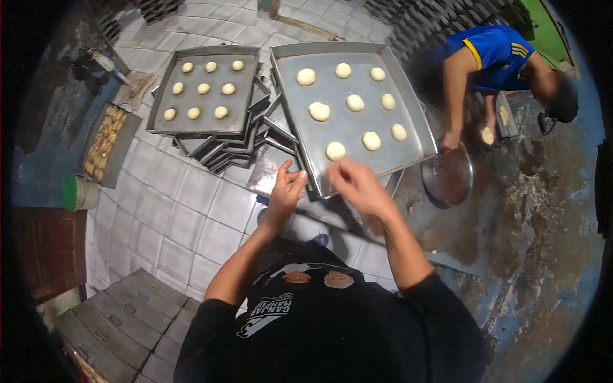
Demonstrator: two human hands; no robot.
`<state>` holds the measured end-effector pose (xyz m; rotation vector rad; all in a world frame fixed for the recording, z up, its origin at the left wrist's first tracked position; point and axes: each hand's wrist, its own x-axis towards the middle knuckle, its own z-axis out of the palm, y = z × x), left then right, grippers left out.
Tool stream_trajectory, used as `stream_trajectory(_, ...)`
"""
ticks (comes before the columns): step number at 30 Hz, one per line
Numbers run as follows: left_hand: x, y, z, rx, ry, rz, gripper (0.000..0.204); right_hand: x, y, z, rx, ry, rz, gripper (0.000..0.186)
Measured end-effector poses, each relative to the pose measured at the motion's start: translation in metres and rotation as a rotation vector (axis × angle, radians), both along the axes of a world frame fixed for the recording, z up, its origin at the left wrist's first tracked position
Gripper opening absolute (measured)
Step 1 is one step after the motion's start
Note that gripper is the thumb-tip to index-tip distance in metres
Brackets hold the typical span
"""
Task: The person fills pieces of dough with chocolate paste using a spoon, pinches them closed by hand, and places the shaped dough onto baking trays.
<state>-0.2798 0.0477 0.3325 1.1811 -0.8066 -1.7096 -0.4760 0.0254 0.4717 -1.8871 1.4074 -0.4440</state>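
Observation:
My left hand [287, 191] is open, beside the near-left corner of a large square metal tray [332, 121], with its fingers bent apart and nothing visible in them. My right hand [357, 186] hovers over or touches that tray's front part, just below a pale dough ball [335, 150]; its blurred fingers are bent, and I cannot tell whether they hold anything. Several more dough balls [355, 103] sit spaced in rows on the tray. To the left, a smaller tray [167, 118] with several dough balls rests on stacked, criss-crossed trays [219, 156].
A co-worker [482, 48] in blue bends at the right, one hand at a round pan [447, 182], the other holding a pale item. Filled pastry tray [108, 143] and bucket [82, 195] stand left; metal tins [124, 309] lie lower left on the tiled floor [166, 236].

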Motion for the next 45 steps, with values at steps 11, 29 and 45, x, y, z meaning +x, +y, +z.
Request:
stream_trajectory(11,-0.065,-0.028,-0.007,0.062,-0.028,0.248,0.063,-0.092,0.211,-0.139,0.457,0.498,-0.048,0.042)
stream_trajectory(29,0.271,-0.104,-0.021,0.012,0.041,0.645,0.029,-0.001,0.105,-0.159,0.2,0.306,0.134,0.049)
stream_trajectory(45,0.406,-0.217,-0.168,0.347,-0.228,0.456,0.042,0.292,-0.16,-0.126,0.324,0.117,0.416,0.027)
